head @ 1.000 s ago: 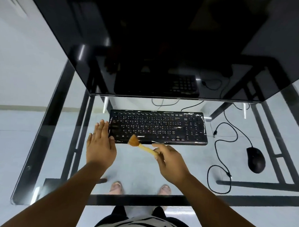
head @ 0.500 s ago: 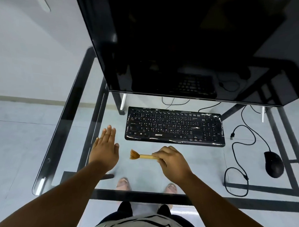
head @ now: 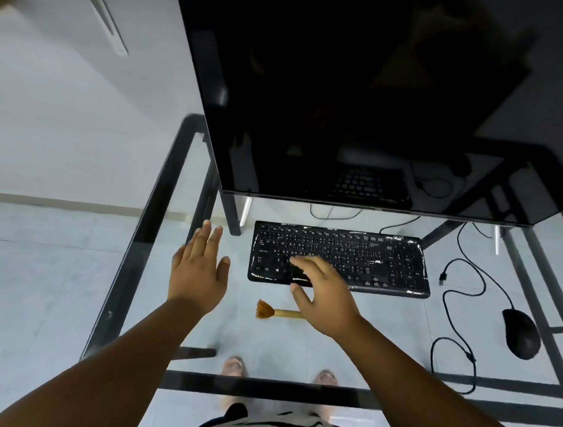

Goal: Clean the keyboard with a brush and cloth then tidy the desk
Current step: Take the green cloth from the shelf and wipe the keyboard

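A black keyboard (head: 362, 258) lies flat on the glass desk (head: 381, 340) under the monitor. A small brush (head: 274, 312) with brown bristles and a pale wooden handle lies on the glass just in front of the keyboard, bristles to the left. My right hand (head: 325, 296) hovers with spread fingers over the keyboard's front left corner and hides the brush's handle end; it holds nothing. My left hand (head: 200, 268) is open and flat, left of the keyboard, above the glass. No cloth is in view.
A large dark monitor (head: 359, 97) hangs over the back of the desk. A black mouse (head: 521, 333) with a looping cable (head: 457, 305) sits at the right. The desk's black frame (head: 143, 239) runs along the left edge. My feet show through the glass.
My right hand has let go of the brush, which now lies on the glass, and has risen toward the keyboard. My left hand moved off the keyboard's left edge. The view shifted left.
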